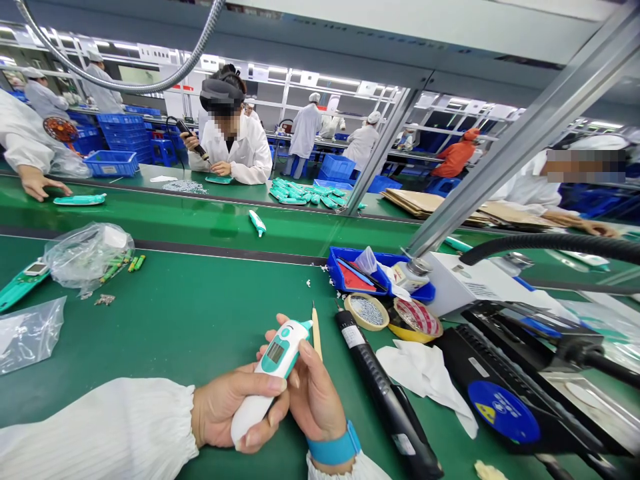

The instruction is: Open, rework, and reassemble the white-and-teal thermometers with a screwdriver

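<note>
Both my hands hold a white and teal ear thermometer (274, 360) above the green bench, its small grey display facing me and its teal tip pointing away to the upper right. My left hand (240, 403) wraps round the white lower body, thumb across the front. Around the upper end, near the tip, close the fingers of my right hand (315, 393), which has a blue wrist strap (334, 445). Just beyond that hand lies a thin wooden-handled pick (317, 330). A black electric screwdriver (383, 393) rests to its right.
A blue tray (357, 277) with tools, a dish of screws (367, 311) and a tape roll (417, 319) stand ahead right. White cloth (430, 377) lies beside black equipment (505, 380). Left are a plastic bag (87, 257) and batteries (136, 263). Co-workers sit across the green conveyor (200, 227).
</note>
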A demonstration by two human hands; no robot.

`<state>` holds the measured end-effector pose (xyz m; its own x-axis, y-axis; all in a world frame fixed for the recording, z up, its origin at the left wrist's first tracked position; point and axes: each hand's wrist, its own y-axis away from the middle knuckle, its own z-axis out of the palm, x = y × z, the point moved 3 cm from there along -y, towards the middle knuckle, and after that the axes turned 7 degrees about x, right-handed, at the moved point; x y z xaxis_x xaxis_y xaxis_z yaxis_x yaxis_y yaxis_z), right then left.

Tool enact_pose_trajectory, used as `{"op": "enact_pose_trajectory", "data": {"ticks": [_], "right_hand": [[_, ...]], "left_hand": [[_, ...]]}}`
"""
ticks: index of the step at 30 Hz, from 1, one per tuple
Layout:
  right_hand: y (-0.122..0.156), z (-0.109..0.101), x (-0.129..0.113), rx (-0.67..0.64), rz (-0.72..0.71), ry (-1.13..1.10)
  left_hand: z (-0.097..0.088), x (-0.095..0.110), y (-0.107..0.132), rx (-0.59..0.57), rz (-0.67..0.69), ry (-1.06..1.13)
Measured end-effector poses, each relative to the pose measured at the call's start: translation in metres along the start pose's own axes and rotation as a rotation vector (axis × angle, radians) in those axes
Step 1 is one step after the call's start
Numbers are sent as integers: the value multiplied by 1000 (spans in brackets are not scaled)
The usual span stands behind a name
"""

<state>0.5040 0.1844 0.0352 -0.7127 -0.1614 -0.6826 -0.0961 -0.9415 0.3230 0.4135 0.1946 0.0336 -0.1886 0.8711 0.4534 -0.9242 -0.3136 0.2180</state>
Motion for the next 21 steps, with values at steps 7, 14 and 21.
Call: {"op": "enact_pose_trajectory", "data": {"ticks": [7,14,21], "right_hand": [[6,3,-5,15,-37,47],[2,-1,-8,56,-203,261],[-4,-11,1,126,-260,436]], "left_hand": [[3,2,0,11,9,-120],[-1,17,4,461,284,-843],[4,19,12,432,458,-1238]]}}
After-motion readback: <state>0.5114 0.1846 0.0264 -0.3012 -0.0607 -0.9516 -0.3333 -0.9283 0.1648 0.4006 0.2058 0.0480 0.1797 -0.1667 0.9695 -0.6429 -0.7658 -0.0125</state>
